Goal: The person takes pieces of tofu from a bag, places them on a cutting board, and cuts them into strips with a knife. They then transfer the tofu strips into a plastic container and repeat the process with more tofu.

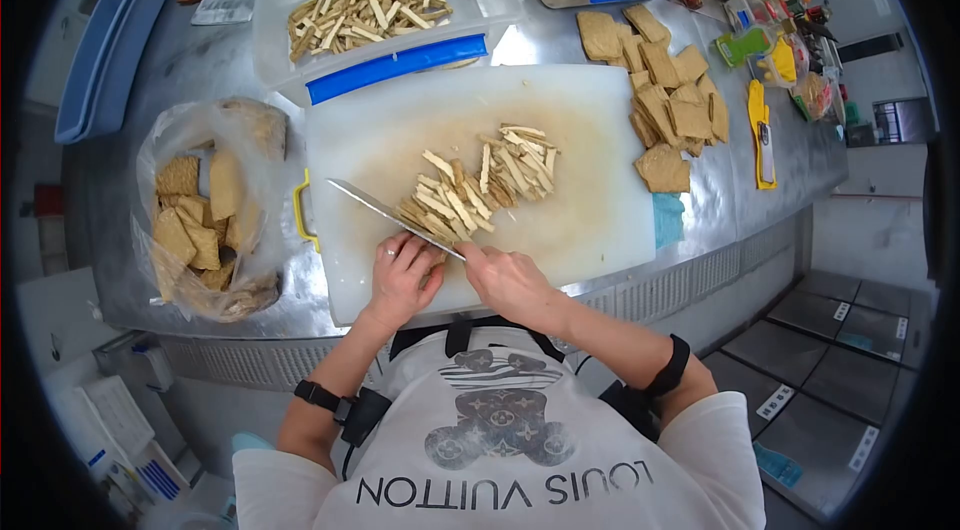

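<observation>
Slicing strips (470, 192) on the board (590, 220); right hand (512, 282) grips the knife (390, 215), left hand (400, 275), fingers bent, presses the pile beside the blade. Next cut probably needs fingertips tucked clear.

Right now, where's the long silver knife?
Head view: the silver knife crosses the white cutting board's near left, held by the right hand, beside tan strips.

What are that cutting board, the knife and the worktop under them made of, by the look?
The cutting board looks like white plastic, matte and stained tan mid-board. The knife has a thin bright blade, likely steel; its handle is hidden in the right hand. The worktop is grey metal with soft glare, probably stainless steel.
</observation>
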Motion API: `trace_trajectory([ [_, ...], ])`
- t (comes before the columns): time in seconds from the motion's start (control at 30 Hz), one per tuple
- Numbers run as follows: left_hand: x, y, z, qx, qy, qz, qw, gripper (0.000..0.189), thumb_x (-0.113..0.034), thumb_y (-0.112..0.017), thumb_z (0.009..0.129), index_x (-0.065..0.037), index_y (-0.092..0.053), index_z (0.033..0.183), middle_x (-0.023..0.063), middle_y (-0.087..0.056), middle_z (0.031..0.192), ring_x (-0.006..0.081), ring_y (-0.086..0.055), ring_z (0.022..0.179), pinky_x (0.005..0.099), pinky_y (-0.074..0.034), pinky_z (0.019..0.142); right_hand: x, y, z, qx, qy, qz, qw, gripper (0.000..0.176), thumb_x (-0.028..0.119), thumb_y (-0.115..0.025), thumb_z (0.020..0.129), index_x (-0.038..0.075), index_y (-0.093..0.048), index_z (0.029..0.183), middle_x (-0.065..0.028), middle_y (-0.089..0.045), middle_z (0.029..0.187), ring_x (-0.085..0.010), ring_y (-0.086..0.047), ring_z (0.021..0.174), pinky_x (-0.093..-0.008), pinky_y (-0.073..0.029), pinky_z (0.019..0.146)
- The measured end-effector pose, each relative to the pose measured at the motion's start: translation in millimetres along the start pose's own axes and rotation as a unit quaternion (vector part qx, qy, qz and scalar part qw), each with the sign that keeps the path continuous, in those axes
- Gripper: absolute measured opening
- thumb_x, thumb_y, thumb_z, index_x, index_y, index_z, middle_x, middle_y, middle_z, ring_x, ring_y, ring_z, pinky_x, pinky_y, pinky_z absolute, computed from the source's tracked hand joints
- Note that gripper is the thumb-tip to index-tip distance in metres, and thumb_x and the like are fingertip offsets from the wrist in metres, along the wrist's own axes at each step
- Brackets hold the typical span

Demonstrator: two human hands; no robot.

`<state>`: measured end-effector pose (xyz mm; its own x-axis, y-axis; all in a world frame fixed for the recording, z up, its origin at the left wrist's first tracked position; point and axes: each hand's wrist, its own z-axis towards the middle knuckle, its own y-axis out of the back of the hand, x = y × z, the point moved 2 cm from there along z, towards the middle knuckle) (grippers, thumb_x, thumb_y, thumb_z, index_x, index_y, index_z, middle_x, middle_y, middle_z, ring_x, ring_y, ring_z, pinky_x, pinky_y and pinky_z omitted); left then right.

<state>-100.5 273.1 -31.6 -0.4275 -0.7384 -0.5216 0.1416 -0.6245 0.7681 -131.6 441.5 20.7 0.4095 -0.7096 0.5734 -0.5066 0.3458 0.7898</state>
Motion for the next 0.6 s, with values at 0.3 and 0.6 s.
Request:
trace_trajectory([
  [0.3,4,-9,-4,0.004,0.0,-0.002,1.0,0.039,-0.005,-0.069,0.059,-0.006,-0.06,0.097,0.0115,-0.053,0.107,0.0343,-0.046,0.107,0.0431,-0.041,0.088,-29,25,-16,-0.037,-0.023,-0.038,0.998,0.022,0.012,-0.05,0.084,0.003,-0.049,0.104,-0.0178,-0.06,0.07,-0.0345,-0.061,0.059,-0.0428,-0.05,0.052],
  [0.6,-4,-16,26,0.003,-0.026,0.018,0.999,0.04,-0.011,-0.07,0.061,-0.007,-0.06,0.099,0.0102,-0.053,0.105,0.0318,-0.048,0.102,0.0424,-0.041,0.084,-36,46,-11,-0.119,-0.064,-0.06,0.989,0.028,0.011,-0.052,0.084,0.007,-0.049,0.112,-0.0154,-0.058,0.068,-0.035,-0.059,0.057,-0.0429,-0.05,0.051],
])
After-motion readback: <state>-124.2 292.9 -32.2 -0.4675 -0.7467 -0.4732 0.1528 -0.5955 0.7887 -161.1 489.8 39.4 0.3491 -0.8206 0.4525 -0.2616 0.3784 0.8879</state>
